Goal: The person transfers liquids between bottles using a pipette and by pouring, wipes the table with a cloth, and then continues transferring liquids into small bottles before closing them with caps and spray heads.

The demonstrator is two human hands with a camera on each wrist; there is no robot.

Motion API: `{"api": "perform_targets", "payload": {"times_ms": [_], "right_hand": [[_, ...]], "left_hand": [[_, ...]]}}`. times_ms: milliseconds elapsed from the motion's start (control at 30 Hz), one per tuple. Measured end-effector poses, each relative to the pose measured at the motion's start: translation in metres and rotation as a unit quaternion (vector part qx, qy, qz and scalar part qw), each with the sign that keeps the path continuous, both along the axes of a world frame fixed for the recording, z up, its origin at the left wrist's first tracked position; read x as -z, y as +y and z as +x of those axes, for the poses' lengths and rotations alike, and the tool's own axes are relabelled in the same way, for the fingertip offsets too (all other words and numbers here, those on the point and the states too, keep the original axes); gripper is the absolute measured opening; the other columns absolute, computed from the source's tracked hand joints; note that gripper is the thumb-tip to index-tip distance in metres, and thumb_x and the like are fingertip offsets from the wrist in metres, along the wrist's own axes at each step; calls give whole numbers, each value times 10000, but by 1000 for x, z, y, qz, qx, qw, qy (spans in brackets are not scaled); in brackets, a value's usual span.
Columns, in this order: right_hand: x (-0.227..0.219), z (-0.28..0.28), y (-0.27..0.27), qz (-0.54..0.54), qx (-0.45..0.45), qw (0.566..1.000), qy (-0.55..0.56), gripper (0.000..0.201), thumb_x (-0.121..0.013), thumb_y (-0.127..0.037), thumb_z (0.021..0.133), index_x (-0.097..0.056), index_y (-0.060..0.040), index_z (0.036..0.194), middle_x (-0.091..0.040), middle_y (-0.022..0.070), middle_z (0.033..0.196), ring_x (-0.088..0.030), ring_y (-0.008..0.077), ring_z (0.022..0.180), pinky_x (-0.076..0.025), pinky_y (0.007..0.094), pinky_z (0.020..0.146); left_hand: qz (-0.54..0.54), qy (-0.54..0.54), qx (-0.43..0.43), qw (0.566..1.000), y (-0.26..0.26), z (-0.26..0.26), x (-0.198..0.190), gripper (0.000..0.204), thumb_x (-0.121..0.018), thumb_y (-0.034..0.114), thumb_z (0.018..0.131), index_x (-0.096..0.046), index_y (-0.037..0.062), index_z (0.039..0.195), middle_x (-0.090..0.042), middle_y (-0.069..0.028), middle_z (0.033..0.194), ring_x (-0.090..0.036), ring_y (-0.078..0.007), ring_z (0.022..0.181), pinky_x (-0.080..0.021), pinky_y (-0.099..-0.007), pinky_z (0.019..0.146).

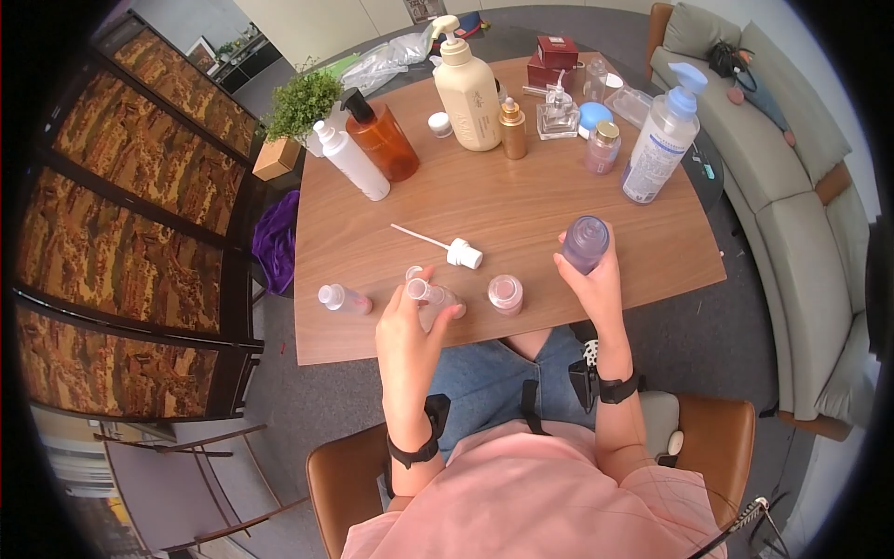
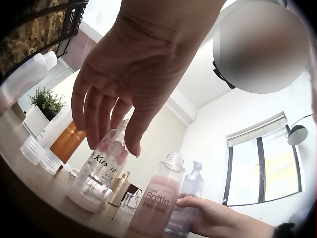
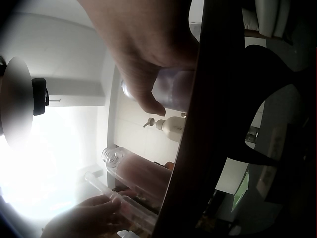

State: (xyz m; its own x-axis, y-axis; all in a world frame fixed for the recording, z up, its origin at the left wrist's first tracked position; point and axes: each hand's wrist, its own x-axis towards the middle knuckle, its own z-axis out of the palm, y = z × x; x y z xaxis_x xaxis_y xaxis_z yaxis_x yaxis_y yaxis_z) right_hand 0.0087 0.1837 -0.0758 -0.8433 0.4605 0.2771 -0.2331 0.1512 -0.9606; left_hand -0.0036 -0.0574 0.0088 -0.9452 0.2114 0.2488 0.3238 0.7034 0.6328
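Observation:
My left hand (image 1: 406, 337) has thumb and fingers around the upper part of a clear bottle (image 1: 438, 298), which stands upright near the table's front edge; pink shapes and lettering show on that bottle (image 2: 96, 181). Just right of it stands an uncapped pink bottle (image 1: 506, 294), touched by neither hand. Farther right, my right hand (image 1: 598, 291) grips a purple bottle (image 1: 586, 246) by its side, thumb along it in the right wrist view. A white pump top (image 1: 464, 253) with a long tube lies behind the clear bottle. To the left lies a small white-capped bottle (image 1: 346, 299).
Along the back of the wooden table (image 1: 363, 233) stand a plant (image 1: 303, 104), an amber pump bottle (image 1: 384, 140), a large cream pump bottle (image 1: 468, 98), a gold bottle (image 1: 513, 130), red boxes (image 1: 556, 61) and a tall blue-topped pump bottle (image 1: 657, 149).

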Motion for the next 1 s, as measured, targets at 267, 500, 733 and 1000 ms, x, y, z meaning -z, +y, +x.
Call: {"api": "perform_targets", "payload": {"times_ms": [267, 500, 733, 1000], "right_hand": [[-2, 0, 0, 1, -2, 1000, 1, 477, -732, -42, 781, -484, -23, 1188, -606, 69, 1009, -582, 150, 925, -469, 297, 846], [-4, 1, 0, -3, -3, 1000, -4, 480, -733, -52, 782, -483, -24, 1191, -606, 73, 1014, -582, 150, 927, -468, 295, 846], [-2, 1, 0, 5, -1, 1000, 6, 478, -732, -49, 783, -481, -27, 1190, -606, 68, 1004, -582, 144, 918, -470, 292, 839], [-5, 2, -1, -3, -5, 1000, -7, 474, -731, -55, 786, -483, -34, 1189, -599, 63, 1010, -579, 145, 924, -469, 295, 840]], "left_hand": [[11, 12, 14, 1000, 3, -2, 4, 383, -792, 209, 750, -670, 54, 1079, -644, -134, 955, -659, -299, 828, -511, -387, 694], [9, 15, 32, 999, 6, -3, 5, 386, -784, 217, 763, -664, 50, 1089, -639, -142, 966, -657, -305, 840, -509, -392, 695], [1, -3, 26, 1000, 5, -1, 3, 503, -795, 235, 752, -618, 43, 1182, -643, -155, 1018, -658, -306, 866, -517, -395, 718], [8, -21, 22, 999, -1, 8, -6, 857, -831, 194, 719, -398, 76, 1449, -634, -148, 1178, -641, -263, 1021, -512, -368, 873]]}}
